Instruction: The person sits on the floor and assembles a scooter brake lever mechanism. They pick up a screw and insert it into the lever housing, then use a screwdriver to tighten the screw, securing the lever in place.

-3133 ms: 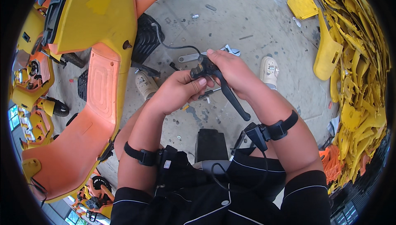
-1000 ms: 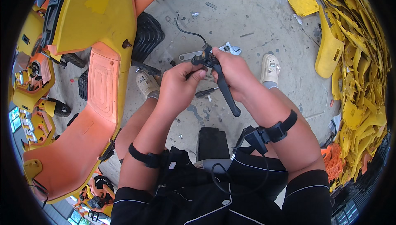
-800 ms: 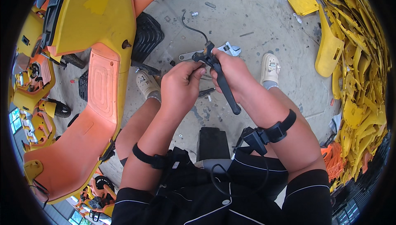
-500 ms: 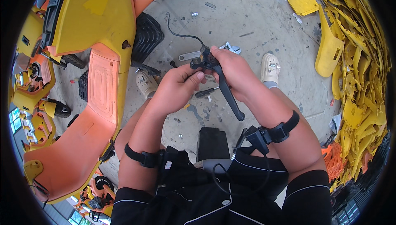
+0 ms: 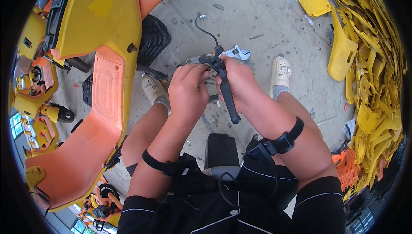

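A black brake lever is gripped in my right hand, its long blade pointing down toward me. From its clamp end a thin black cable curves up and away. My left hand is closed beside the clamp, fingertips bent inward against or close to its left side. Whatever those fingers pinch is hidden. On the floor beyond my hands lies a silver adjustable wrench, its handle partly covered by the lever.
A yellow scooter body with an orange footboard stands close on my left. Yellow plastic panels are piled on the right. A black box-shaped thing is between my legs. A pedal juts near my left shoe.
The brake lever has turned more upright, its blade end shifting left and its cable swinging right. My left hand has rotated, its fingers now curled beside the clamp. More of the wrench shows.
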